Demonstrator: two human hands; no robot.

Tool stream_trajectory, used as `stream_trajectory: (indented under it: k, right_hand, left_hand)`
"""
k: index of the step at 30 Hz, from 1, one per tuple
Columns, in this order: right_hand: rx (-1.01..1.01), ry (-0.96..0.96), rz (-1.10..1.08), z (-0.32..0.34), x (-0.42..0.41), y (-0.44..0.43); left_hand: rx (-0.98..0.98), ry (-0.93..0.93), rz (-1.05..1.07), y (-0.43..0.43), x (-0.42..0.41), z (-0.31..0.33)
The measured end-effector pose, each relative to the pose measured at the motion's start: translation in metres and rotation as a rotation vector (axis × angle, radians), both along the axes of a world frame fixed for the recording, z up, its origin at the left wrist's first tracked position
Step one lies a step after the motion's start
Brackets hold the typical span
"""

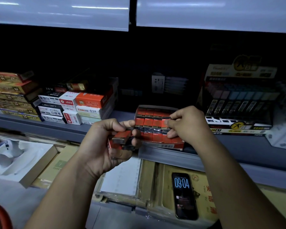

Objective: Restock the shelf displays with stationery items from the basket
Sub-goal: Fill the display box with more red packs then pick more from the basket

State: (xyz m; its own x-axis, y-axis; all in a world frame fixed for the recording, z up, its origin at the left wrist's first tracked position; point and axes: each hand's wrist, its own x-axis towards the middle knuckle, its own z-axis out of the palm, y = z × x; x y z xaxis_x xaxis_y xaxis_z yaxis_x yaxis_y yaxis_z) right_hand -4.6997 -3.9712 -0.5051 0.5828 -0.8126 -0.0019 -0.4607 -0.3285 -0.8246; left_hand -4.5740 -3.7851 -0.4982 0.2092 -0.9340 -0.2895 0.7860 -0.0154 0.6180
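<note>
Several red packs gripped in curled left hand just left of tray, right hand over tray's right end with thumb and fingers pinching one pack standing in its rightmost row, phone lying face-up below tray.

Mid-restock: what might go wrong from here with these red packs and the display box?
The left hand grips several red packs in a loose stack; one might slip and fall toward the phone below. The display box sits near the front edge of the shelf; the right hand, pinching a pack in its row, might nudge it forward.
</note>
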Motion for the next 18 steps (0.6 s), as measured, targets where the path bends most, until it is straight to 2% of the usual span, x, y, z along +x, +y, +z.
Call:
stream_trajectory:
  k: [9,14,15,18]
  right_hand:
    - [-0.081,0.054,-0.010,-0.002,0.001,0.001]
    - [-0.291,-0.029,0.036,0.006,0.003,0.019]
    - [-0.272,-0.077,0.095,0.009,0.005,0.026]
    - [-0.009,-0.229,0.314,0.019,0.009,0.045]
  left_hand:
    - [0.043,-0.102,0.129,0.000,-0.007,0.006]
    - [0.043,-0.230,0.205,-0.004,-0.005,0.002]
    - [0.057,-0.271,0.209,-0.005,-0.005,0.001]
    - [0.065,-0.324,0.247,-0.007,-0.005,-0.001]
